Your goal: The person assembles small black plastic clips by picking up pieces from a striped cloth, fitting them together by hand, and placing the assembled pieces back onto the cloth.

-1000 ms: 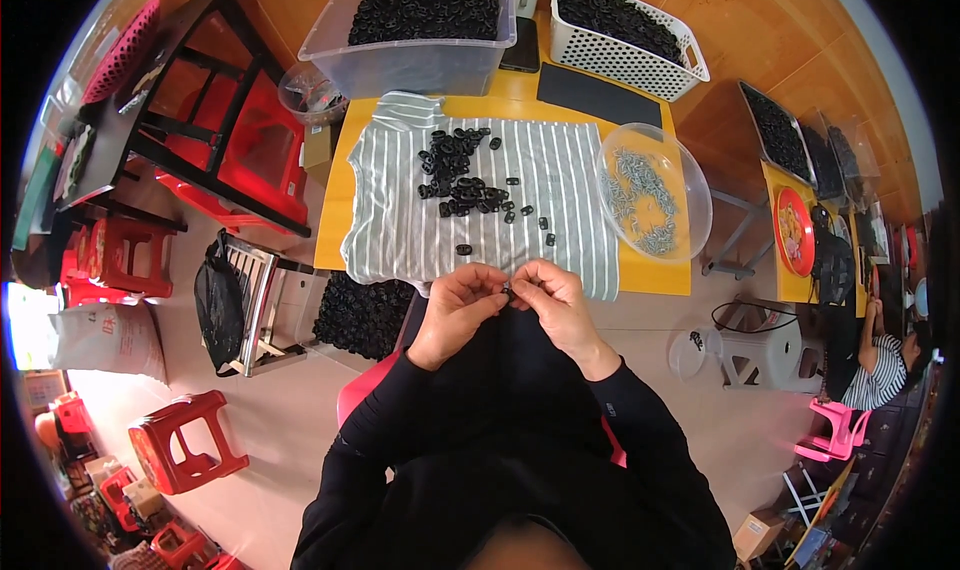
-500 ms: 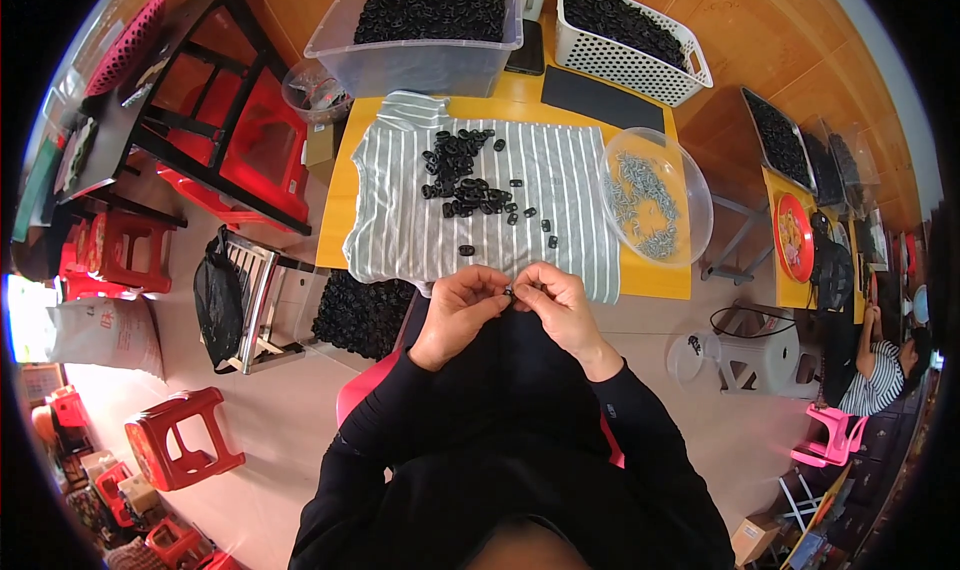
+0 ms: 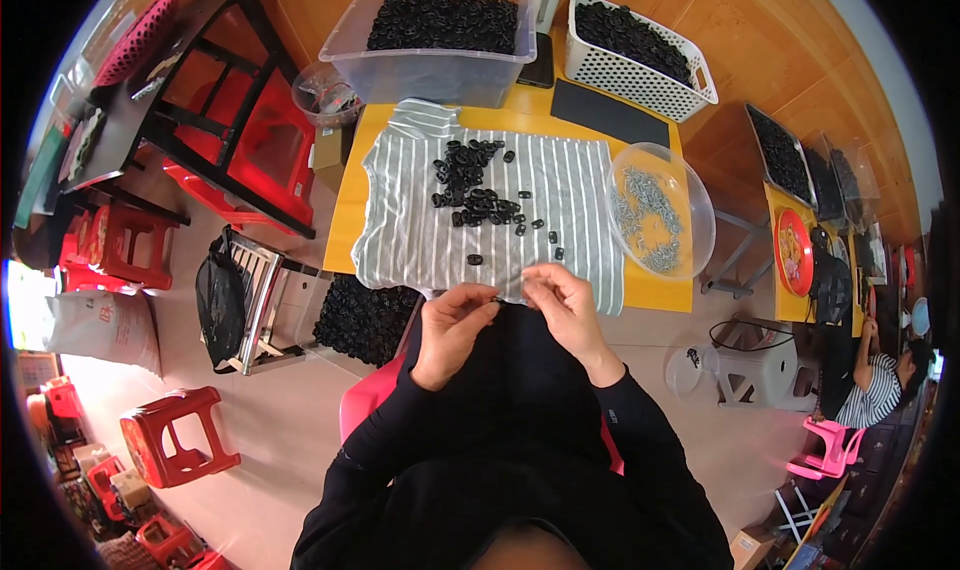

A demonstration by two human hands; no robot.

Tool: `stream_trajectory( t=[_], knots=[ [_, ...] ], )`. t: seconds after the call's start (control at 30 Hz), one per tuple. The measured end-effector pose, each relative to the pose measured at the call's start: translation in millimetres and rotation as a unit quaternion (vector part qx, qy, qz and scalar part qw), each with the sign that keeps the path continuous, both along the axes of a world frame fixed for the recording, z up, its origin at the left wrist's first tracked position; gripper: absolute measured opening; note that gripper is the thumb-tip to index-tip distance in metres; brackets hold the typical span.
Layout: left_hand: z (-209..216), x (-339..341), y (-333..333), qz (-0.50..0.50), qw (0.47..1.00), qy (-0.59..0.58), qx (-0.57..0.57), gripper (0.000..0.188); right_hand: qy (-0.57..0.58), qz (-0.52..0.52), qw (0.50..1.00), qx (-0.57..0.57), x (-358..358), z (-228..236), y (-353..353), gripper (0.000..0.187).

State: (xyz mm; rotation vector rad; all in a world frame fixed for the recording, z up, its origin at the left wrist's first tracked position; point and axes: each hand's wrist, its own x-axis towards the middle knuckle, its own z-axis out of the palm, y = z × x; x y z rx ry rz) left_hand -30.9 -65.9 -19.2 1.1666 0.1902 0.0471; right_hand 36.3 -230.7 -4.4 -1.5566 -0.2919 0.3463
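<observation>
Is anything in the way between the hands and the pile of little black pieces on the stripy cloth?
Nothing visible. Between the left hand, the right hand and the black pieces lies only striped cloth with a few stray pieces.

Red stools [image 3: 170,438] stand left; a black bag [image 3: 221,298] hangs nearby.

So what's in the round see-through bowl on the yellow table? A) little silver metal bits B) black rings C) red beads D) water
A: the clear round bowl at the right end of the yellow table holds a scatter of small silvery metal pieces, while the black pieces lie on the striped cloth.
</observation>
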Motion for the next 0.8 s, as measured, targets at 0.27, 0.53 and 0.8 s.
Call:
stream_trajectory(
  t=[0.27, 0.53, 0.8],
  knots=[
    [-5, -8, 21, 0.074, 0.995, 0.014, -0.071, 0.014, -0.411, 0.037, 0.853, -0.32, 24, 1, 57, 0.017],
    [1, -8, 22, 0.074, 0.993, 0.019, -0.087, 0.025, -0.339, 0.043, 0.909, -0.24, 23, -11, 58, 0.009],
    [3, -9, 19, 0.044, 0.997, 0.014, -0.06, 0.034, -0.124, 0.026, 0.989, -0.072, 20, -5, 36, 0.009]
  ],
)
